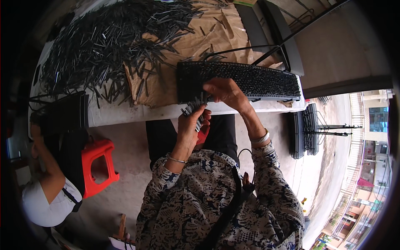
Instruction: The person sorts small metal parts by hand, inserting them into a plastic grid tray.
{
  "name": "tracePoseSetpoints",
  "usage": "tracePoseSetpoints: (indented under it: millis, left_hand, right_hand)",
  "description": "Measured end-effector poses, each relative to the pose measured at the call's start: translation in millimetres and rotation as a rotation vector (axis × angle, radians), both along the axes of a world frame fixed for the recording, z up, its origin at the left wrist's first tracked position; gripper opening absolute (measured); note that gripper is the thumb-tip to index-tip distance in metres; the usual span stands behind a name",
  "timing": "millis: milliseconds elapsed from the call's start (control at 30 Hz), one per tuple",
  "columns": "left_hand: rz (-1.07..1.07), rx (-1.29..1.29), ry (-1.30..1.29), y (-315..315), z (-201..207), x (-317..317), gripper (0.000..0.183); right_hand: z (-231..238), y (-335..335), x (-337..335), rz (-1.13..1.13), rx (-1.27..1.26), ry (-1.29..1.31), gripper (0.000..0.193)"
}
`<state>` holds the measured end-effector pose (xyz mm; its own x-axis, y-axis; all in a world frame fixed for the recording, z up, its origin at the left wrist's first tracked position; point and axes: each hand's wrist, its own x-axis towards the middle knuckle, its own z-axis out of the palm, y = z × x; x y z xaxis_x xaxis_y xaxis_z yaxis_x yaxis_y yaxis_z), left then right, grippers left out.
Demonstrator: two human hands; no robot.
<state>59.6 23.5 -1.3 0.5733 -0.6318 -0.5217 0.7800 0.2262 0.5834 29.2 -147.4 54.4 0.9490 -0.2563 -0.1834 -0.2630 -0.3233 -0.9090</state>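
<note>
My left hand is closed round a bunch of thin dark strips, held just in front of the table's near edge. Their ends stick out past my fingers. Above and to the right, my right hand is bent over the near side of a long black board, toward its left end. Its fingertips are pinched together; whatever they hold is too small to make out. Rows of short dark pieces stand up across most of the board, while its left end looks smoother. It lies lengthwise along the table's near edge.
A large heap of dark strips covers the table's left, partly over brown paper. At left, a co-worker reaches toward another black panel, beside a red stool. Black metal bars cross behind my board. More black panels stand at right.
</note>
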Motion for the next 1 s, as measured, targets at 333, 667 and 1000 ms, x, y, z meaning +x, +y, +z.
tracePoseSetpoints:
  millis: [333, 667, 1000]
  left_hand:
    - [-0.122, -0.036, -0.051, -2.2, -0.3, 7.3, 0.019]
    - [-0.066, -0.041, 0.024, -9.3, -11.3, 14.0, 0.022]
    - [0.014, -0.147, 0.164, -11.5, -20.9, 7.8, 0.019]
  right_hand:
    - [-9.9, 3.6, -13.1, -0.064, 0.287, 0.01, 0.015]
    - [-14.8, 1.0, 3.6, -0.401, -0.142, -0.291, 0.009]
    - [-42.3, -8.3, 18.0, -0.463, -0.643, -0.438, 0.003]
